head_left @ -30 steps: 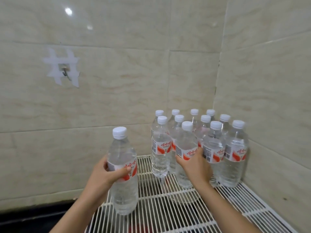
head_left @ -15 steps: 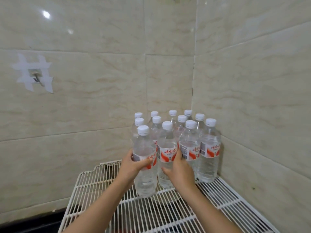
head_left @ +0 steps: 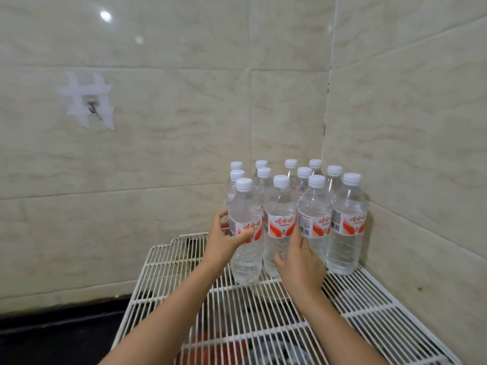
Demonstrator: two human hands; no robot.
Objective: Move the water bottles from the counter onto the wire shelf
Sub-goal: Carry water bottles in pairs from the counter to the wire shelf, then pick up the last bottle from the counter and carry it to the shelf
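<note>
Several clear water bottles with white caps and red-and-white labels stand packed in the back right corner of the white wire shelf (head_left: 168,262). My left hand (head_left: 224,239) is wrapped around the front-left bottle (head_left: 246,225), which stands upright on the wires at the left end of the front row. My right hand (head_left: 300,262) rests against the lower part of the second front bottle (head_left: 280,219), fingers curled on its side. The two bottles stand side by side and look to be touching.
Beige tiled walls meet in a corner (head_left: 326,127) right behind the bottles. A taped metal hook (head_left: 91,108) is on the left wall. A dark counter (head_left: 52,338) lies left of the shelf. Red items (head_left: 218,349) show beneath the wires.
My left hand has carried its bottle rightward from the shelf's left part and set it down at the left end of the front row. My right hand has stayed on the neighbouring bottle.
</note>
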